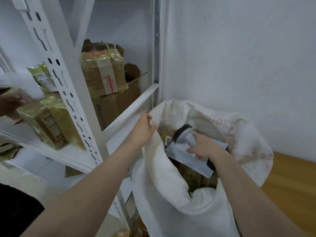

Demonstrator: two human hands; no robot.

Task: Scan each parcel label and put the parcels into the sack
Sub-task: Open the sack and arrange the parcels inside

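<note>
A big white woven sack (172,194) stands open at the lower right. My left hand (143,129) grips its rim at the left and holds the mouth open. My right hand (203,146) is inside the mouth and grips a grey handheld scanner (185,135). Under that hand lies a flat pale blue-grey parcel (186,159) on top of brown boxes in the sack. A white label reading 1218 (167,140) shows on a parcel beside it. More taped cardboard parcels (102,74) wait on the white metal shelf (130,106) to the left.
Another person's hand (10,104) reaches in at the far left edge, at a tape-wrapped box (49,122) on the shelf. The shelf's slotted upright (68,93) stands between me and the boxes. A white wall is behind the sack, wooden floor (290,185) to its right.
</note>
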